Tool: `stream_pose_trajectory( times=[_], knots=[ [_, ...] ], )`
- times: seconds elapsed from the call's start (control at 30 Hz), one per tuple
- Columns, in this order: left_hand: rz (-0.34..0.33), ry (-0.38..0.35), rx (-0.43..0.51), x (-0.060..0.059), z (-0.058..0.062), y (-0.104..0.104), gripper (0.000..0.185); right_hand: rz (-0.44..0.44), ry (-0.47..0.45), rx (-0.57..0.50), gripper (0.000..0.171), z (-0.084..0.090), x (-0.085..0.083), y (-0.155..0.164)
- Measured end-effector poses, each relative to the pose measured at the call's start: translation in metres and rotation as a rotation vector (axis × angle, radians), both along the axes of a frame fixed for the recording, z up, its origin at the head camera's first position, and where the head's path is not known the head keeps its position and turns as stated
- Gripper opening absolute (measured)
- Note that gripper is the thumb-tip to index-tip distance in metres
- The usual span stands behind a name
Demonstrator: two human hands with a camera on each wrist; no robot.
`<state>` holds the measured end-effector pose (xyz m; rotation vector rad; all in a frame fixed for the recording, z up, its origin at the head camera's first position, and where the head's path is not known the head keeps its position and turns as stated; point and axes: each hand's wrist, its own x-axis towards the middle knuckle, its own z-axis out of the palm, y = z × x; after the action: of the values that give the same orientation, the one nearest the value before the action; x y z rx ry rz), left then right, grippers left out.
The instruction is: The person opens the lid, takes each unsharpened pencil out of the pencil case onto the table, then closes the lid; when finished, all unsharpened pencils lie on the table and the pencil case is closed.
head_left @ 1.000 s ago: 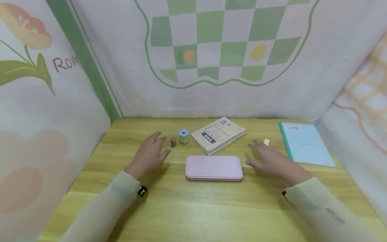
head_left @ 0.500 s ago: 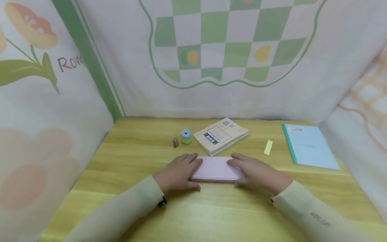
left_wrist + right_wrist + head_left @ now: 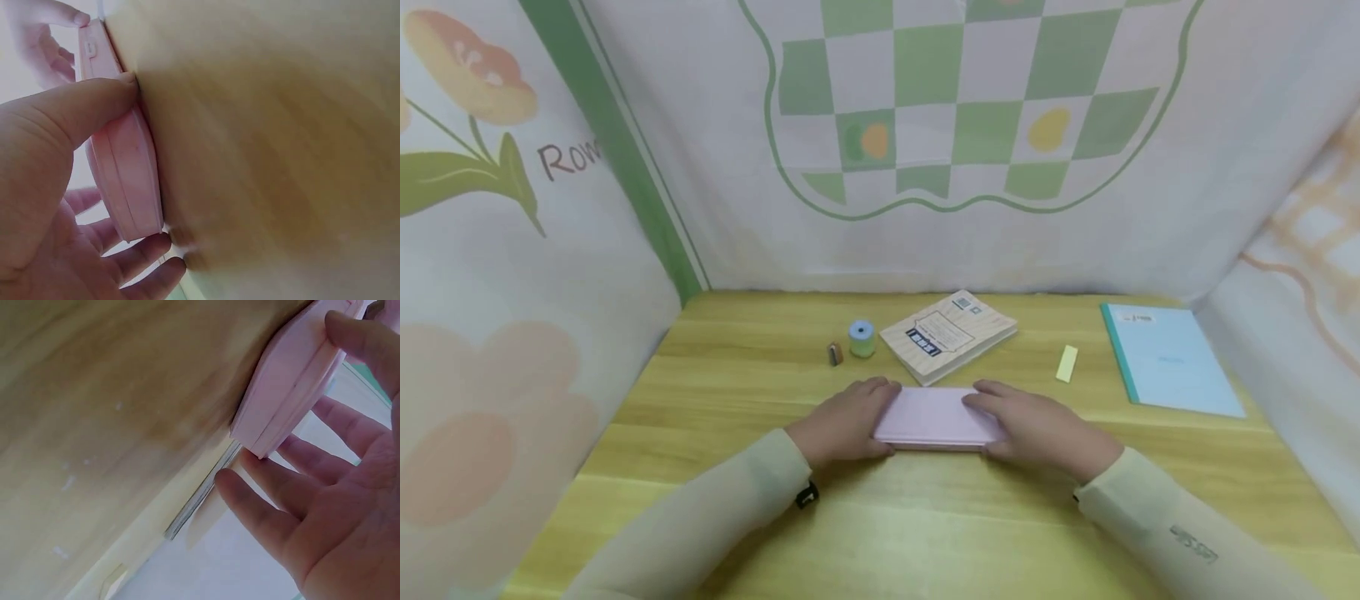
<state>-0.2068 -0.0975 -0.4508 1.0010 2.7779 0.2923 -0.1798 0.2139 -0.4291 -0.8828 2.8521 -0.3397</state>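
Note:
A flat pink case [image 3: 931, 417] lies across the middle of the wooden table [image 3: 925, 517]. My left hand [image 3: 846, 421] grips its left end and my right hand [image 3: 1041, 425] grips its right end. In the left wrist view the thumb [image 3: 75, 112] presses the near edge of the pink case [image 3: 125, 169], with the fingers curled behind it. In the right wrist view the thumb [image 3: 369, 344] sits on the edge of the pink case [image 3: 294, 375], with the fingers spread behind its far side. Whether the case is off the table, I cannot tell.
Behind the case lie a tan book [image 3: 947, 335], a small blue-green roll [image 3: 861, 337] and a tiny brown object [image 3: 834, 353]. A yellow strip [image 3: 1066, 363] and a light blue notebook [image 3: 1172, 358] are at the right. Fabric walls enclose the table on three sides.
Both hands have come in from the sides and taken hold of the pink case's ends. Over the last half second they have barely moved.

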Motion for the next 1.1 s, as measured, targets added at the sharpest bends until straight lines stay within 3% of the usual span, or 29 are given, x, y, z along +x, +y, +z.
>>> stream_pose_trajectory(
  times=[0.27, 0.67, 0.87, 1.1],
  knots=[
    [0.038, -0.056, 0.043, 0.004, -0.001, 0.000, 0.101, 0.022, 0.017, 0.003, 0.067, 0.001, 0.002, -0.002],
    [0.009, -0.020, 0.032, 0.002, -0.001, 0.001, 0.099, 0.039, 0.052, 0.005, 0.063, 0.004, -0.001, 0.001],
    [0.012, -0.044, 0.052, 0.001, -0.001, 0.000, 0.101, 0.028, 0.001, -0.011, 0.061, 0.007, -0.005, 0.004],
    [0.090, -0.134, 0.136, -0.002, -0.006, -0.004, 0.121, 0.028, -0.135, -0.062, 0.058, 0.013, -0.013, 0.011]
  ],
)
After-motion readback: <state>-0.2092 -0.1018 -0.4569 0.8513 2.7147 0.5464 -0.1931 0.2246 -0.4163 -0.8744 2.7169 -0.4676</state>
